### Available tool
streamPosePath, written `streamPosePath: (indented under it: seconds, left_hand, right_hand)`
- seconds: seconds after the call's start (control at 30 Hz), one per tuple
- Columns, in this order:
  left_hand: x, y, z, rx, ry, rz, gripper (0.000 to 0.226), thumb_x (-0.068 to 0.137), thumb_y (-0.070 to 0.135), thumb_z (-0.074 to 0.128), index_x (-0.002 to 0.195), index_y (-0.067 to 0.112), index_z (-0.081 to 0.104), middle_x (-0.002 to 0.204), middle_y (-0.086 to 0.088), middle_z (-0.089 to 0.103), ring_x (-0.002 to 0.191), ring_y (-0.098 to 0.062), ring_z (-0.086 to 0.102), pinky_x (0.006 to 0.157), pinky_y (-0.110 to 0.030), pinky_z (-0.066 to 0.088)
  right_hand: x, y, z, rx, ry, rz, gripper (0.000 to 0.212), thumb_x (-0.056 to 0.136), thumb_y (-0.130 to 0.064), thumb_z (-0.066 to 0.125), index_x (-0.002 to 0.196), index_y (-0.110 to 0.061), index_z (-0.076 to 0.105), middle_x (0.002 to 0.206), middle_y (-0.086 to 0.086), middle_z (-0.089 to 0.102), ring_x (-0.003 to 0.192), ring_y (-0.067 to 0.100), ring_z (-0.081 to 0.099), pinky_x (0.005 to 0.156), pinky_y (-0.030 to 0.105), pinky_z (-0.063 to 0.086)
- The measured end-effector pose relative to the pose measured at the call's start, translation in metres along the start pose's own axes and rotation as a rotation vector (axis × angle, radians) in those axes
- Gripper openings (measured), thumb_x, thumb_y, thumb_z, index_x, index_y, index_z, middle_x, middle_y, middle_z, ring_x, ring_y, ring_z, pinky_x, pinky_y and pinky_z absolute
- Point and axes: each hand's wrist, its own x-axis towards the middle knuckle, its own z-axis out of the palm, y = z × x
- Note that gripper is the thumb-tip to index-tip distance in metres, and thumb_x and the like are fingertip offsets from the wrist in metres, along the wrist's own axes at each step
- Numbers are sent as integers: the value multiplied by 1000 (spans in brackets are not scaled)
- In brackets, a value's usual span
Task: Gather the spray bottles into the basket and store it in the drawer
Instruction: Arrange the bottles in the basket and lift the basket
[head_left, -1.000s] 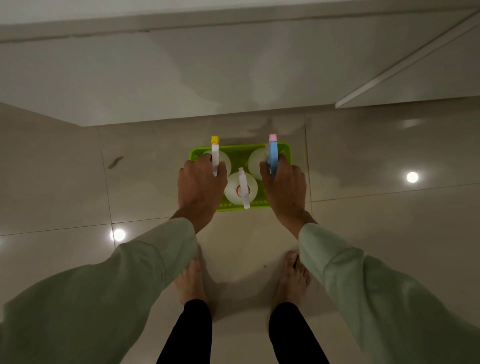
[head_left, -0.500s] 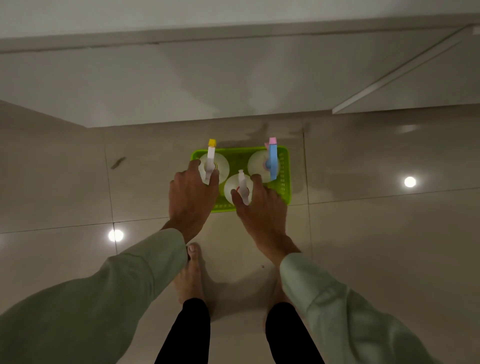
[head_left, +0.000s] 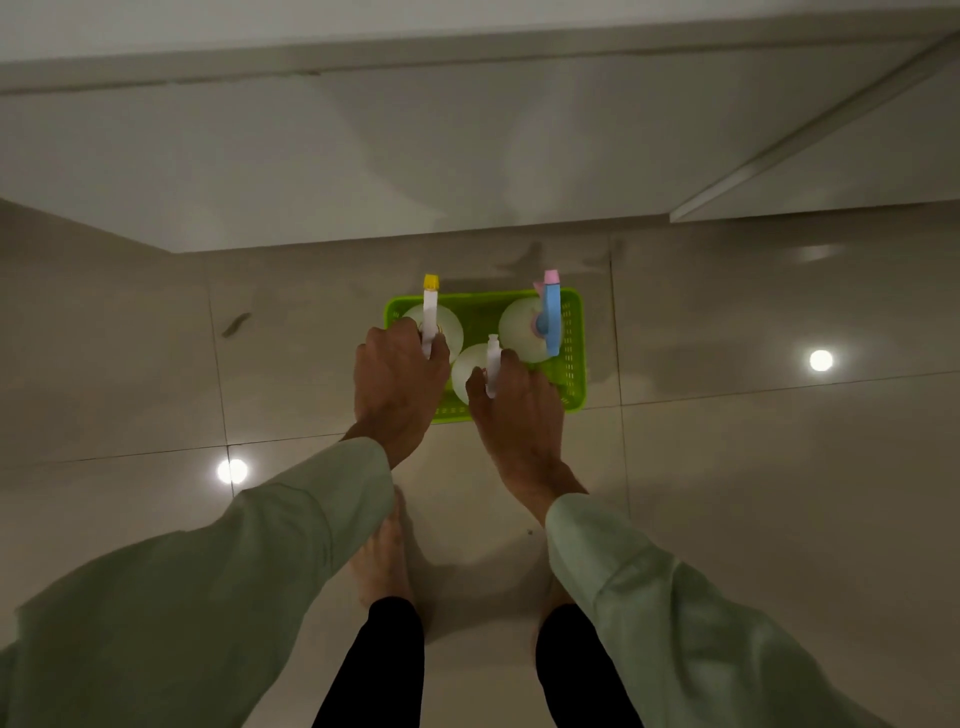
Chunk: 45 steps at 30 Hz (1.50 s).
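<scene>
A lime-green plastic basket (head_left: 571, 353) stands on the tiled floor ahead of my feet. Three white spray bottles stand upright in it. The yellow-tipped bottle (head_left: 441, 325) is at the back left, and my left hand (head_left: 397, 379) is closed around its neck. The blue-and-pink-headed bottle (head_left: 522, 327) is at the back right, untouched. The white-headed bottle (head_left: 470, 371) stands at the front middle, and my right hand (head_left: 514, 410) grips its sprayer head. Both hands cover the basket's near rim.
A pale cabinet front (head_left: 467, 156) rises just behind the basket, with a white edge strip (head_left: 779, 140) running diagonally at the right. My bare feet (head_left: 382, 566) stand on glossy tiles with ceiling-light reflections (head_left: 821, 360).
My right hand has left the basket's right side by the blue bottle and moved left onto the front white-headed bottle. My left hand stays at the yellow-tipped bottle. The basket has stayed on the floor.
</scene>
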Motion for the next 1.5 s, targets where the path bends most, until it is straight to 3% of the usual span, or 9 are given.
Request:
streamPosePath:
  seconds: [0.2,0.3,0.73,0.9,1.03,1.17,1.33,1.4,1.5]
  left_hand:
    - [-2,-1,3,-44,20,-33,37,94,39,53,85,5,64,83,-17,67,76,-34,57,64,-35,33]
    - [-2,-4,4,-57,21,-58,36,93,40,55,85,7,64,85,-16,68,73,-27,46,65,-34,30]
    - [-4,-11,3,-23,13,-69,41,92,48,55,93,8,64,88,-19,67,73,-28,41,66,-34,29]
    - [-8,-21,-2,-13,70,-5,54,91,61,48,101,10,64,83,-14,72,76,-31,53,68,-34,33]
    - [-17,-32,-10,-88,130,13,59,95,61,38,93,9,66,63,-7,71,66,-33,61,68,-31,34]
    - [-22,-49,-9,-76,117,-59,50,101,44,35,94,5,65,75,-16,71,64,-32,49,70,-35,34]
    - [-22,-56,1,-173,123,-135,51,103,43,34,81,4,60,78,-14,73,77,-40,63,70,-31,31]
    - [-19,-56,4,-187,117,-112,50,103,43,33,83,6,60,74,-11,73,74,-34,67,70,-30,34]
    - [-14,-52,5,-209,141,-70,49,103,45,33,85,8,61,74,-10,74,70,-30,70,67,-29,37]
  right_hand:
    - [-6,6,-14,62,56,26,71,82,-74,57,123,-17,60,95,8,76,91,32,71,75,38,54]
    - [-6,12,-21,110,79,34,81,80,-82,46,131,-19,57,95,6,76,93,29,71,80,41,57]
    - [-3,25,-33,108,118,-6,73,87,-79,35,132,-26,58,98,-1,74,89,20,70,75,37,56]
    - [-4,36,-42,239,295,68,60,97,-65,28,106,-19,66,77,-7,64,72,15,62,60,25,34]
    - [-3,51,-48,278,357,88,40,103,-49,31,82,-21,51,65,-8,50,58,11,45,52,11,28]
    - [5,70,-46,302,396,190,33,106,-37,38,76,-24,39,60,-6,45,54,15,43,51,18,26]
    - [14,93,-38,318,266,181,30,102,-47,46,98,-18,54,81,1,62,74,25,62,62,33,41]
    - [19,89,-39,242,182,109,41,96,-57,51,117,-22,52,84,-4,61,76,18,60,60,29,40]
    - [32,76,-38,79,104,-18,46,93,-57,57,124,-24,52,77,-7,59,70,13,53,53,20,30]
